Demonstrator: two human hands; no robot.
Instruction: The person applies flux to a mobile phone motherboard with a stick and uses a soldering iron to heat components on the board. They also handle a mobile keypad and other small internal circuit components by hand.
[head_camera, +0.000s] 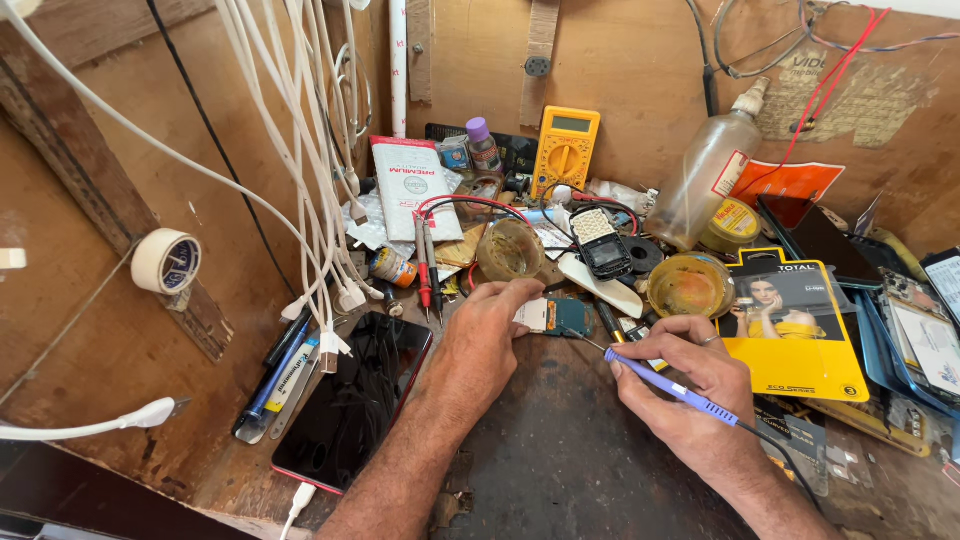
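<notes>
My left hand (480, 345) is pinning the small circuit board (558, 317) at frame centre; my right hand (680, 385) is gripping the purple soldering iron (665, 385), tip angling up-left toward the board

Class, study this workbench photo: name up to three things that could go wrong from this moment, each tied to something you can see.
1. The right hand points the purple soldering iron tip close to the left hand steadying the small circuit board; a slip could burn those fingers.
2. The black smartphone lies beside the left forearm and could be nudged or scratched.
3. White cables dangle over the cluttered bench and might snag.
</notes>
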